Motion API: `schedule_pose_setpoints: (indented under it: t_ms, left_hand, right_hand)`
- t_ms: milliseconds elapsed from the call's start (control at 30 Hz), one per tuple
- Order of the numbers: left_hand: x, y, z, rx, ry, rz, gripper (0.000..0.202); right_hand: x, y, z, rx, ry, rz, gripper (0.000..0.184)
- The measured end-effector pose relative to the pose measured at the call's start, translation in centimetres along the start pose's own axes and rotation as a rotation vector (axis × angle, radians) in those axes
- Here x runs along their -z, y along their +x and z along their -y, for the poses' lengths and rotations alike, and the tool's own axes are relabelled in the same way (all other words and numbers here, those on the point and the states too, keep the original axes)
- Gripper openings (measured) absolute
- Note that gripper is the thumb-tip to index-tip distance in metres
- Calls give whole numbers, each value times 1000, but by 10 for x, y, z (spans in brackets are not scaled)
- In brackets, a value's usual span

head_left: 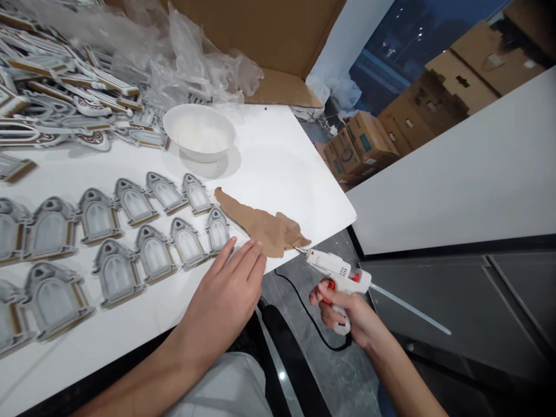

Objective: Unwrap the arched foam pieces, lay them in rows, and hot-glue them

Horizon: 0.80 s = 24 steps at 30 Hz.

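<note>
My right hand [347, 310] is wrapped round the handle of a white glue gun [332, 267], with a long clear glue stick [412, 308] poking out of its back. The gun's metal nozzle touches or hovers just over the edge of a torn piece of brown paper [260, 223] near the table corner; I cannot tell which. Flat on the table, fingers outstretched, my left hand [230, 289] has its fingertips at the paper's lower edge. Left of it, small grey arched window-shaped pieces [154, 252] lie in rows.
A white bowl [200, 130] stands on the white table [278, 168]. Behind it are a heap of grey-white ornamental pieces [65, 87], crumpled clear plastic [204, 63] and a large cardboard box [260, 35]. Cartons [365, 142] stack beyond the table. A black cord [304, 307] hangs below the gun.
</note>
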<state>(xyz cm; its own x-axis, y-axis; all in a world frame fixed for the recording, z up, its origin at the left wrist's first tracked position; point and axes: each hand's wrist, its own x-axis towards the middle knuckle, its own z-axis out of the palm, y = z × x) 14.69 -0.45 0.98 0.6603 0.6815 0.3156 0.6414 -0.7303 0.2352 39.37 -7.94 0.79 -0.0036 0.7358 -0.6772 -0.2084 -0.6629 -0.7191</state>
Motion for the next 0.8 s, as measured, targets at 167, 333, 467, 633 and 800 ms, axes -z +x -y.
schedule_pose_setpoints:
  t_ms: [167,333,467,633,800]
  left_hand:
    - [0,-2,1,-16,14,-1,32]
    - [-1,-2,2,-15,9,-6,32]
    - [-2,-1,1,-4,4,-1,32]
    - [-2,-1,1,-2,-5,2,33]
    - [0,-1,1,0,-8,0,34]
  right_hand:
    - [1,-6,3,-64,51,5,31]
    - [6,-11,0,1,58,-15,33]
    - [5,-23,-2,175,13,-70,37]
    - [0,-29,-2,438,-559,-269,17]
    - [9,-16,1,884,-1171,-334,15]
